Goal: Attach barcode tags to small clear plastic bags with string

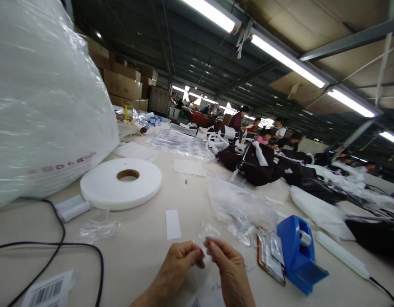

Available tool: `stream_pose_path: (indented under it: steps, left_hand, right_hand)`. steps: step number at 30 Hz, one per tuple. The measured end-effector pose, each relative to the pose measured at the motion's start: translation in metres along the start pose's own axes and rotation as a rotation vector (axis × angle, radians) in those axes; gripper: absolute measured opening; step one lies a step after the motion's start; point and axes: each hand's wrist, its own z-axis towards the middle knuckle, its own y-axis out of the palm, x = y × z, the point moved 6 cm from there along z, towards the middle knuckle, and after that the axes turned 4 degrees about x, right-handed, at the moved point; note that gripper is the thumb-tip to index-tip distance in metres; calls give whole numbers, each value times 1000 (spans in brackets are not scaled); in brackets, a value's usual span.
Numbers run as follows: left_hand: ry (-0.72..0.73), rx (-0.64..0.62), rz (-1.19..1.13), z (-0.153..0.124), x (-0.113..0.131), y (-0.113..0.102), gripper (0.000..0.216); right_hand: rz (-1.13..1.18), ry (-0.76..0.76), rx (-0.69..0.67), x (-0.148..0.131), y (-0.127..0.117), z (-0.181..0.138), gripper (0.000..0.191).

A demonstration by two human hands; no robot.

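My left hand (pixel 183 259) and my right hand (pixel 229 265) are close together low in the middle of the view, each with thumb and fingers pinched. A small clear plastic bag (pixel 210 230) shows between and just beyond the fingertips; its transparent edges are hard to make out. A white hang tag (pixel 173 224) with a small hole lies flat just beyond my left hand. To the right of my right hand lie several flat silver packets (pixel 273 249) and a blue tape dispenser (pixel 297 251). Part of a barcode label shows below the hands.
A large white tape roll (pixel 120 198) lies left of centre, beside a bulging plastic sack (pixel 46 106). A black cable (pixel 64 230) loops at left. Black bags (pixel 257 164) are heaped at right, near a white corded tool (pixel 342 255). Several people work farther back.
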Motion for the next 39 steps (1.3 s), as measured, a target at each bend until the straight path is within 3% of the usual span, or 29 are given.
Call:
stream_pose_path:
  steps: [4, 8, 12, 15, 17, 20, 23, 27, 31, 39]
  left_hand:
    - [8, -101, 18, -7, -2, 10, 32]
    - [18, -100, 55, -9, -4, 12, 34]
    - [-10, 44, 66, -3, -7, -2, 36]
    - [-42, 194, 51, 2, -9, -17, 37]
    - [-54, 225, 35, 4, -9, -22, 37]
    - [-67, 190, 2, 4, -8, -19, 36]
    - [-67, 122, -38, 2, -6, -10, 33]
    - [-88, -12, -83, -2, -5, 3, 29]
    - [-131, -132, -132, -10, -2, 15, 24]
    - [-123, -72, -211, -15, -2, 17, 14]
  right_hand:
    - [98, -14, 52, 7, -3, -7, 27]
    - [111, -17, 98, 13, -10, -11, 30]
    - [80, -35, 167, 15, -19, 1, 33]
    - [23, -52, 202, 14, -24, 24, 34]
    - [-31, -64, 210, 10, -25, 40, 33]
    - [-94, -116, 213, -3, -22, 50, 28]
    - [-117, -141, 158, -14, -13, 38, 28]
    - [-69, -60, 16, -10, 1, 9, 29]
    - [58, -46, 31, 0, 2, -4, 25]
    - [169, -26, 51, 12, -6, -14, 28]
